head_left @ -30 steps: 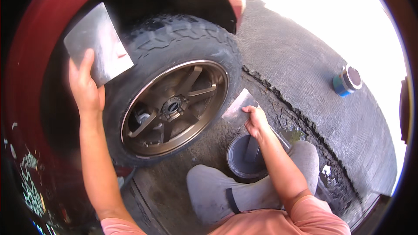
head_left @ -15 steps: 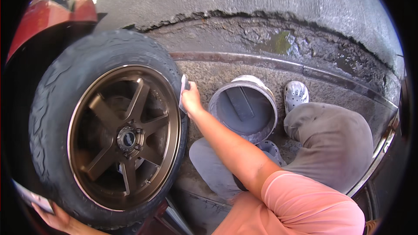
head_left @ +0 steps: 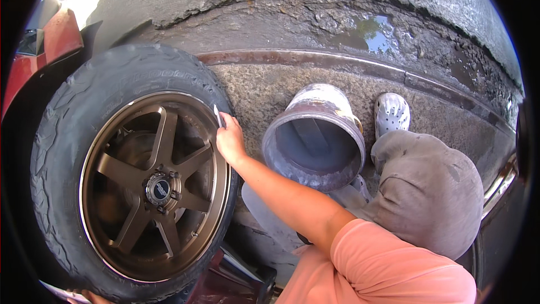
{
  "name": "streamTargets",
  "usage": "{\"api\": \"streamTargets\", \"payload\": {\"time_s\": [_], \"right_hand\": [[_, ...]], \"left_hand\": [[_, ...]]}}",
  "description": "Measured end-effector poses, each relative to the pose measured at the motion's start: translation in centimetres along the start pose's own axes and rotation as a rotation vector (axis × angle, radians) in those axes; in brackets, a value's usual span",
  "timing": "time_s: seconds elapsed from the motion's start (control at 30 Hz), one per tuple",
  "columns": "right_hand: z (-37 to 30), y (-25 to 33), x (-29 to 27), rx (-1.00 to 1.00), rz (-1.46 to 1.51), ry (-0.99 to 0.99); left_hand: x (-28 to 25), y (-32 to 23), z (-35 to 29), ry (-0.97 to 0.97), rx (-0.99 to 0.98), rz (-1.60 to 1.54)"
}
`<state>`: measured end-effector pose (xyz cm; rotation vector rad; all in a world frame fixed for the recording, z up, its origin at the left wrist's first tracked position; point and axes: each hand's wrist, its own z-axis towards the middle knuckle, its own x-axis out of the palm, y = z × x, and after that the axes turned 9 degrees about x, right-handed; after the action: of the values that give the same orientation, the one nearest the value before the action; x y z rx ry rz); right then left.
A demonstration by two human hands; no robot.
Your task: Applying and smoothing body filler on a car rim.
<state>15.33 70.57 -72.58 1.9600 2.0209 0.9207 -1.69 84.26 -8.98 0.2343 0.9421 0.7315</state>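
Note:
A large black tyre on a bronze spoked wheel rim stands upright at the left. My right hand is closed on a thin pale flat piece, seen nearly edge-on at the tyre's right sidewall; its kind is not clear. My left hand is at the tyre's lower edge, mostly cut off by the picture's rim. Beside it shows a whitish flat piece. How the left fingers lie on it is hidden.
A grimy bucket of grey liquid, with a dark flat object in it, stands right of my arm, near my clog. Red bodywork is at the upper left. Beyond a metal edge strip lies broken, puddled concrete.
The wheel has turned slightly counter-clockwise. My right hand has moved left with the pale piece, from the tyre's outer edge onto the sidewall. My left hand has slipped mostly out of view.

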Motion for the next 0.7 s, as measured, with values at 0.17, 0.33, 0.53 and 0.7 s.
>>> {"api": "streamTargets", "payload": {"time_s": [0.17, 0.33, 0.53, 0.7], "right_hand": [[0.7, 1.1, -0.3, -0.066, -0.069, 0.034], [1.5, 1.3, -0.3, -0.105, -0.114, 0.020], [1.7, 1.1, -0.1, -0.048, -0.146, 0.042], [1.2, 1.9, 0.0, -0.029, -0.188, 0.054]], "left_hand": [[-0.5, 4.3, -1.1, -0.009, -0.149, -0.454], [-0.1, 3.5, -1.9, 0.012, -0.074, -0.237], [0.4, 2.0, -1.8, 0.036, 0.006, -0.049], [0.2, 2.9, -1.8, -0.040, -0.119, -0.336]]}}
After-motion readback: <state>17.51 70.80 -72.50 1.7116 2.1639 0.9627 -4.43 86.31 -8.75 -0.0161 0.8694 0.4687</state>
